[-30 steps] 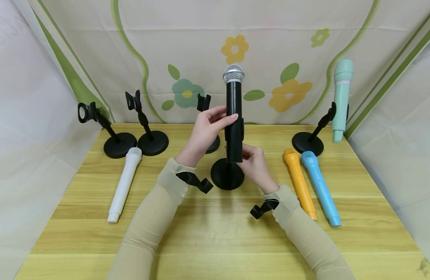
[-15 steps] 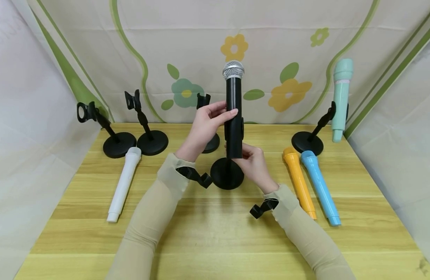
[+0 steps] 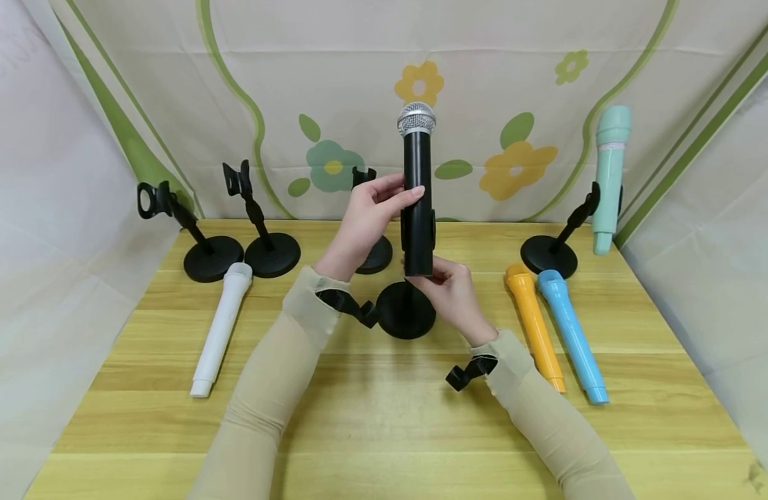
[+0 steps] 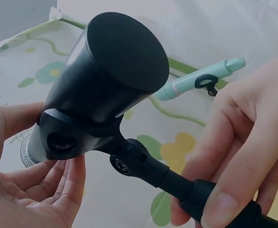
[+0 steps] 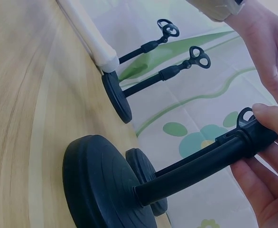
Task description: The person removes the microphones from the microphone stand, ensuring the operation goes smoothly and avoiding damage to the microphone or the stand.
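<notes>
A black microphone (image 3: 418, 167) with a silver mesh head stands nearly upright at the middle of the head view. My left hand (image 3: 374, 212) pinches its body, thumb in front and fingers behind. In the left wrist view the microphone sits in the clip (image 4: 63, 135) of a black desktop stand, its flat end toward the camera. My right hand (image 3: 454, 295) grips the collar of the stand's pole (image 5: 191, 171), below the clip. The stand's round base (image 3: 406, 311) rests on the table.
Black stands (image 3: 273, 254) with bare clips are at the back left, one partly behind my left hand. A mint microphone (image 3: 611, 173) is in a stand at back right. White (image 3: 223, 330), orange (image 3: 537, 330) and blue (image 3: 573, 337) microphones lie on the table.
The black microphone has slid upward through the stand's clip, with my left hand rising along with it. My right hand and the stand's base have stayed in place.
</notes>
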A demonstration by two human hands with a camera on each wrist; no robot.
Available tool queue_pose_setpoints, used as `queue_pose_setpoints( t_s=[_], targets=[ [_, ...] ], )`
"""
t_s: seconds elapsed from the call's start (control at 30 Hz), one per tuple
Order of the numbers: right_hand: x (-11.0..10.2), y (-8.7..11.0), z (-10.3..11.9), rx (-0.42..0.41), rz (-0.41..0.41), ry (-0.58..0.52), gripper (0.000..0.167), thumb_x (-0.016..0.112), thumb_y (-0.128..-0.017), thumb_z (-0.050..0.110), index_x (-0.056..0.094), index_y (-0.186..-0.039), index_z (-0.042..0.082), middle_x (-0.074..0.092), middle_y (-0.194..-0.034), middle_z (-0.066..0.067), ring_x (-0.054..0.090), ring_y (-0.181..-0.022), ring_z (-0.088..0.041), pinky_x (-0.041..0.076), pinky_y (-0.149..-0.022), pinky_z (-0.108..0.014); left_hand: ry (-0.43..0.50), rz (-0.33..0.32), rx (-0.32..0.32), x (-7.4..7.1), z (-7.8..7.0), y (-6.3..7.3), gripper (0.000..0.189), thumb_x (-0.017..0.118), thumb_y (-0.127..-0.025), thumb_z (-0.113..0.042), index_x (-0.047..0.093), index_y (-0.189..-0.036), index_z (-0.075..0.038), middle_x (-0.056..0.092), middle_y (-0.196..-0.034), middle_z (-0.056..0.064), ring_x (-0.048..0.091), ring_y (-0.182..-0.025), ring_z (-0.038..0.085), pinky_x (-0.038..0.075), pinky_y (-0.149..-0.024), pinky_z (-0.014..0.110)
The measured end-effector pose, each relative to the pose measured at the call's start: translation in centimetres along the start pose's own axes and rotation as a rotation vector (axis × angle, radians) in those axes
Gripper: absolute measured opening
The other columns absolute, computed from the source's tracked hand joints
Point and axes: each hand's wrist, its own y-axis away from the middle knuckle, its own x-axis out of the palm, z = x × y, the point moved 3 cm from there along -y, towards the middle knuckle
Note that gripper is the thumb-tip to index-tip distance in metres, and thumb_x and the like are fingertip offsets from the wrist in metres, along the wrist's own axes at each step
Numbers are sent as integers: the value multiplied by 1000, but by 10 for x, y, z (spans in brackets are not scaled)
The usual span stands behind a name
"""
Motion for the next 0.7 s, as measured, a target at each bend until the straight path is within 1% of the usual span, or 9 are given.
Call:
queue_pose_setpoints(
  t_s=[0.2,0.4,0.7],
  targets=[
    [1,0,-4,17,-7,-39,20,73,-92,-5,76,-112,-3,75,-107,-11,73,-93,-20,60,-80,-31,4,-5,-2,0,-1,-3,38,73,-97,-19,67,-131,-3,69,-116,11,65,-101,25,51,-90,34],
    [2,0,-6,20,-11,-56,23,73,-90,-9,76,-112,-4,75,-108,-13,73,-95,-23,60,-80,-30,11,-17,-1,1,-2,-5,38,72,-97,-19,67,-131,-2,69,-117,11,66,-101,24,52,-91,34],
    [2,0,-6,18,-1,-74,22,72,-92,-6,75,-113,-5,74,-110,-16,73,-99,-26,59,-82,-31,15,-23,0,0,-1,-10,40,73,-97,-21,66,-131,-1,67,-119,12,66,-103,25,53,-93,35]
  ],
)
